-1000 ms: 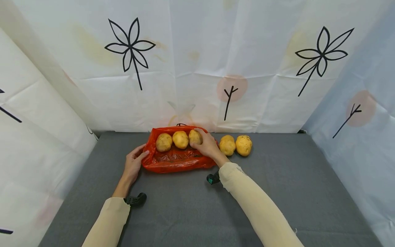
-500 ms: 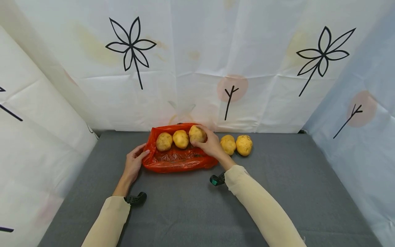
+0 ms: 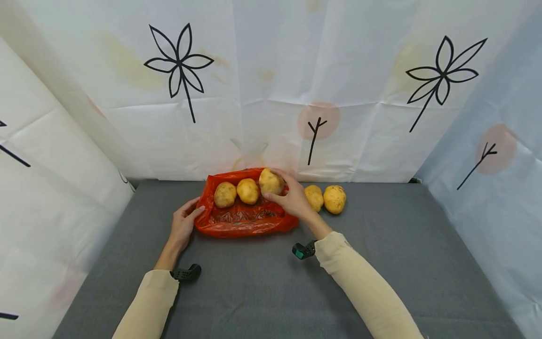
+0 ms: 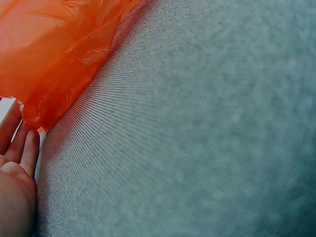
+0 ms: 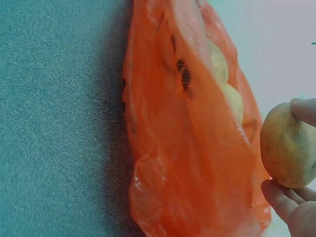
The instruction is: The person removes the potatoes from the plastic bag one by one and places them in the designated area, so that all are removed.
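A red plastic bag (image 3: 241,226) lies on its side with its mouth spread open. Two potatoes, one on the left (image 3: 225,194) and one beside it (image 3: 248,191), sit inside. My right hand (image 3: 294,200) holds a third potato (image 3: 270,181) over the bag's right end, thumb on one side and fingers on the other; the right wrist view shows this potato (image 5: 286,148) raised above the bag's rim. At the bag's left end, my left hand (image 3: 184,223) pinches the edge between thumb and fingers. In the left wrist view its fingertips (image 4: 30,145) meet the film.
Two more potatoes, a nearer one (image 3: 314,197) partly behind my right hand and another (image 3: 335,199), lie on the grey cloth-covered table (image 3: 254,292) right of the bag. A white printed curtain (image 3: 271,84) stands right behind the bag, and more curtain encloses both sides.
My right hand has lifted the third potato slightly up and to the right, away from the two others in the bag. The left hand stays at the bag's left edge.
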Demonstrator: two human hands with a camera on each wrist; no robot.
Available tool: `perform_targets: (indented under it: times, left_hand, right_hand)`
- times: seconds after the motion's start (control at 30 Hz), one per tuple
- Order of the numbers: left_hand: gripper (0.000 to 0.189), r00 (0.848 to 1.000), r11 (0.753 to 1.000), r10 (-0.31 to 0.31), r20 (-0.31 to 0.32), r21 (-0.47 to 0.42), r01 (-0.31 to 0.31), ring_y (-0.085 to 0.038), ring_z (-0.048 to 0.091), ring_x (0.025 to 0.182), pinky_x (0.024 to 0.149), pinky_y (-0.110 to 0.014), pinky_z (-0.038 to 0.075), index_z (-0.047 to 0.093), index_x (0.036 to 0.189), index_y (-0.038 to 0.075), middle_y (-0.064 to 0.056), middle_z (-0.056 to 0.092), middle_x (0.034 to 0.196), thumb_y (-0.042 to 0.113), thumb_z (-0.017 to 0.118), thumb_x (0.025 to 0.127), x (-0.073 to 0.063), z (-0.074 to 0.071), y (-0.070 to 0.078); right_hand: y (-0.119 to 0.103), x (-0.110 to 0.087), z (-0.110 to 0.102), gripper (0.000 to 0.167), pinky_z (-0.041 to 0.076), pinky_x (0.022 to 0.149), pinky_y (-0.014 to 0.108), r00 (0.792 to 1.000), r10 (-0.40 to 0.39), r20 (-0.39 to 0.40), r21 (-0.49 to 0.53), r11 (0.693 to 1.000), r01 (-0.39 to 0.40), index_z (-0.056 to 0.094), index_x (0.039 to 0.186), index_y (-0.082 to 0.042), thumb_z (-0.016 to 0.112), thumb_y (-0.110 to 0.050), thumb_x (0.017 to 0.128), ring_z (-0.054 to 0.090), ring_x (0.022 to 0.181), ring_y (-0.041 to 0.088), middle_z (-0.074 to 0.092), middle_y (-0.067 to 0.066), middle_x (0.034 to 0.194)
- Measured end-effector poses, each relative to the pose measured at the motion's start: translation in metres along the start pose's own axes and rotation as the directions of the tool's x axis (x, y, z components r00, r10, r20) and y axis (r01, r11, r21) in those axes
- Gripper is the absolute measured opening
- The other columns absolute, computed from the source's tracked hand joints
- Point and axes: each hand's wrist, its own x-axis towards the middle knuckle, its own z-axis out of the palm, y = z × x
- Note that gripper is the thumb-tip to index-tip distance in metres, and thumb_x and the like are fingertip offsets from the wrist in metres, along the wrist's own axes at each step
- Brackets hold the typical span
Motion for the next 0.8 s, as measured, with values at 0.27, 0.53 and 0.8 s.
perform_targets:
  times: [0.27, 0.53, 0.8]
  left_hand:
    - [0.048, 1.0, 1.0, -0.004, -0.001, -0.006, 0.004, -0.005, 0.055, 0.111, 0.088, -0.013, 0.048, 0.053, 0.146, 0.002, -0.014, 0.052, 0.14, 0.02, 0.062, 0.103, 0.001, 0.0, 0.0]
    - [0.046, 1.0, 1.0, -0.012, 0.006, -0.018, 0.012, -0.003, 0.056, 0.109, 0.087, -0.014, 0.048, 0.052, 0.146, 0.0, -0.009, 0.055, 0.135, 0.015, 0.061, 0.103, -0.001, 0.0, 0.003]
    - [0.045, 1.0, 1.0, -0.016, 0.011, -0.021, 0.016, -0.003, 0.056, 0.108, 0.087, -0.014, 0.049, 0.052, 0.146, 0.0, -0.013, 0.053, 0.138, 0.014, 0.06, 0.104, -0.001, 0.0, 0.004]
  right_hand:
    - [-0.004, -0.009, -0.014, 0.07, 0.044, 0.106, 0.051, 0.998, -0.055, 0.011, 0.042, 0.998, 0.054, 0.049, 0.151, -0.019, 0.081, -0.016, 0.089, 0.047, 0.135, 0.029, 0.043, 0.005, 0.154]
    - [-0.005, -0.022, -0.029, 0.071, 0.043, 0.107, 0.053, 0.998, -0.054, 0.032, 0.048, 0.997, 0.053, 0.046, 0.152, -0.018, 0.08, -0.015, 0.09, 0.045, 0.136, 0.034, 0.037, 0.01, 0.158]
    - [0.001, -0.034, -0.042, 0.07, 0.045, 0.103, 0.057, 0.998, -0.057, 0.02, 0.069, 0.996, 0.055, 0.047, 0.152, -0.015, 0.08, -0.015, 0.09, 0.046, 0.134, 0.039, 0.034, 0.01, 0.16]
